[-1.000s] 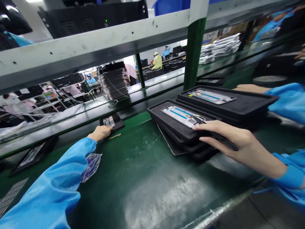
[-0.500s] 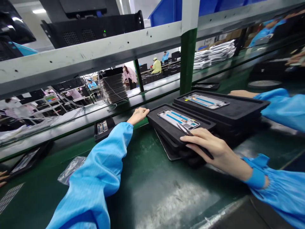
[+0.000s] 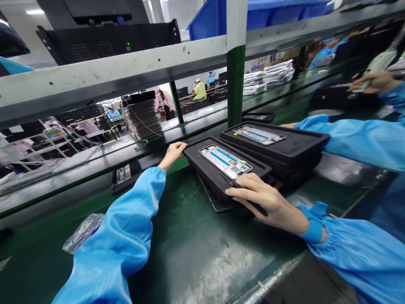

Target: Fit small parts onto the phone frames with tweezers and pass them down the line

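My left hand [image 3: 172,155] pinches the far left corner of a black foam tray [image 3: 206,172], the top one of a small, unevenly laid stack. In the tray lies a silver phone frame [image 3: 221,160] with blue strips and small yellow tabs. My right hand [image 3: 265,198] is closed at the tray's near right side, its fingertips against the rim. Dark tweezers [image 3: 262,210] are held in that same hand, with their tips low over the tray beside the phone frame. Under the right hand, the lower trays are partly hidden.
Close on the right stands a second tray stack [image 3: 300,147] with another phone frame [image 3: 259,135], and a co-worker's blue sleeve [image 3: 357,139] reaches behind it. A green post [image 3: 236,88] rises behind the stacks. Left are a small tray [image 3: 134,177] and a plastic bag [image 3: 84,232].
The whole view has shifted, so the trays and both hands appear further left. Both hands keep their hold. At the right, a co-worker's hand with a pale tool shows more fully.
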### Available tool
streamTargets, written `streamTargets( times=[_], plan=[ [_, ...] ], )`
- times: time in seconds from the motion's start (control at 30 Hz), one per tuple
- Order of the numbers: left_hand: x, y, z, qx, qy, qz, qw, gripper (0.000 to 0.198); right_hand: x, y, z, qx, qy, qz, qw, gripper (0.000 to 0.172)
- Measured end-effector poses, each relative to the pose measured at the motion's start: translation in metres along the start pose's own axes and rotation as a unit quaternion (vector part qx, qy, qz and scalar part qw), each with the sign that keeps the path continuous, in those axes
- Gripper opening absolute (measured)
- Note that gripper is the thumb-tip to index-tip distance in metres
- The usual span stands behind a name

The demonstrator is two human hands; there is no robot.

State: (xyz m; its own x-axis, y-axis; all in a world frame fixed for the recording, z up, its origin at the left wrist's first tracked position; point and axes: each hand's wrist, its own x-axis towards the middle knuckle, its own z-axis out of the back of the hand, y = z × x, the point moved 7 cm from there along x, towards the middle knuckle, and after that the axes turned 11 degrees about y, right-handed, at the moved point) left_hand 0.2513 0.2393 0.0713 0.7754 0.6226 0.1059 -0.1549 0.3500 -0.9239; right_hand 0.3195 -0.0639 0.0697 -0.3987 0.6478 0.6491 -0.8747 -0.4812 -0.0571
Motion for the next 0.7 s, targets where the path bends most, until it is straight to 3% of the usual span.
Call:
streamTargets(
  times=[0.13,0.23,0.3,0.4,0.43,0.5,0.53,0.6,0.7],
  plan=[
    [0.0,-0.005,-0.007,-0.071,0.029,0.015,0.997,0.026,0.003,0.01,0.004,0.008,0.014,0.041,0.999,0.035],
    [-0.029,-0.016,0.009,-0.115,0.055,0.017,0.992,0.026,0.009,0.022,0.014,0.064,0.035,0.08,0.994,0.039],
    [-0.07,-0.024,0.032,-0.131,0.067,0.017,0.989,0.034,0.013,0.032,0.02,0.106,0.054,0.103,0.988,0.039],
    [-0.156,-0.033,0.074,-0.117,0.082,0.018,0.99,0.077,0.022,0.049,0.017,0.13,0.083,0.145,0.977,0.039],
    [-0.189,-0.034,0.09,-0.081,0.066,0.027,0.994,0.081,0.026,0.052,0.013,0.127,0.087,0.154,0.976,0.039],
    [-0.253,-0.033,0.113,-0.004,0.032,0.065,0.997,0.059,0.034,0.052,-0.001,0.122,0.092,0.157,0.976,0.04],
    [-0.282,-0.034,0.116,0.025,0.036,0.073,0.996,0.049,0.039,0.05,-0.01,0.119,0.095,0.153,0.976,0.041],
    [-0.33,-0.035,0.105,0.051,0.073,0.092,0.992,0.04,0.048,0.044,-0.031,0.11,0.099,0.144,0.978,0.041],
    [-0.378,-0.036,0.065,0.033,0.089,0.104,0.99,0.035,0.06,0.036,-0.061,0.068,0.115,0.105,0.985,0.043]
  ],
)
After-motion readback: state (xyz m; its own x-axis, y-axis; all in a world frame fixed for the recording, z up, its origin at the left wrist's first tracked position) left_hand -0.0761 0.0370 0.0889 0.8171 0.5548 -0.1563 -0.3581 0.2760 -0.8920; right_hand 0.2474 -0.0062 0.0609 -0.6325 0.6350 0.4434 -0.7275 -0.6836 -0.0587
